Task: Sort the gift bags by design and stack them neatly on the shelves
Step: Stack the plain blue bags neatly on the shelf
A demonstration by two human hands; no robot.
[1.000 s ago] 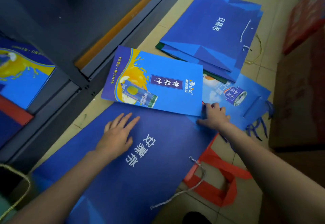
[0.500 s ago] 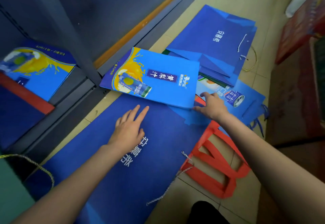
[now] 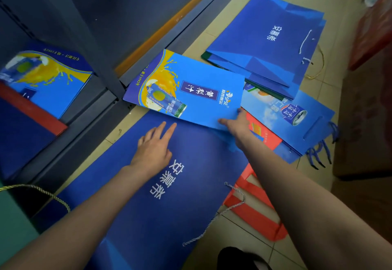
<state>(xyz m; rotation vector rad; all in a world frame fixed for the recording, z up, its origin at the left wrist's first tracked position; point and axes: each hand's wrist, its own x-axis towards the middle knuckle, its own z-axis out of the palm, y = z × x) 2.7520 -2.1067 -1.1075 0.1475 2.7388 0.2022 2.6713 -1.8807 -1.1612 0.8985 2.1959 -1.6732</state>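
Right hand (image 3: pixel 235 124) pinches juice bag (image 3: pixel 191 91) corner; left hand (image 3: pixel 153 152) flat, fingers apart. One-corner grip: bag may droop, crease.

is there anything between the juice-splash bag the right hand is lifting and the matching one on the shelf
The right hand grips the near edge of the juice-splash bag. The matching bag lies on the shelf at left. The shelving's dark upright post stands between them, so the bag probably has to come round its front; nothing else visible blocks.

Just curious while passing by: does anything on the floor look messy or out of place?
Yes. The gift bags lie in a skewed, overlapping heap: the juice-print bag slants across the big dark blue bag, and a red bag pokes out underneath.
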